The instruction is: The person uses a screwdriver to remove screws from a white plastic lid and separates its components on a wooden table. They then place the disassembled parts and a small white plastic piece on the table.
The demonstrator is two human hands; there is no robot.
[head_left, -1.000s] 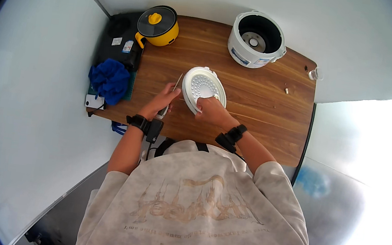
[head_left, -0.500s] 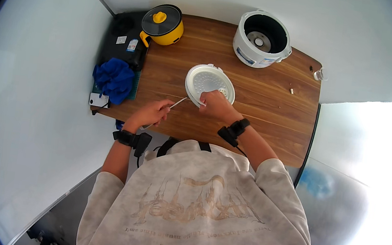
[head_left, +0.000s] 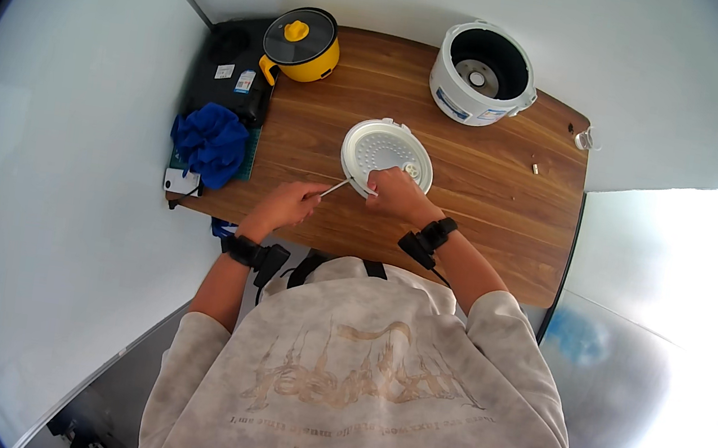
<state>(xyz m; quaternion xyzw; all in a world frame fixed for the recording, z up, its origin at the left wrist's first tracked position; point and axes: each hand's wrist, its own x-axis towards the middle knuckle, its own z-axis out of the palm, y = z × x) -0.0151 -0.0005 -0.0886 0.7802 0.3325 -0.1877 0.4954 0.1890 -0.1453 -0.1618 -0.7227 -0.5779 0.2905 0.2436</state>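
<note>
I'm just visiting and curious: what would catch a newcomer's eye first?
Probably the bright yellow pot at the back left of the table, then the blue cloth at the left edge. Near the middle, the right hand grips a round white lid while the left hand holds a thin tool at its rim.

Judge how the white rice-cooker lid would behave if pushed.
The white rice-cooker lid is probably stiff: its outline looks evenly round beside the right hand. It seems unlikely to roll smoothly, since tabs break its far edge. Its rim looks smooth, so it might be slippery.
</note>
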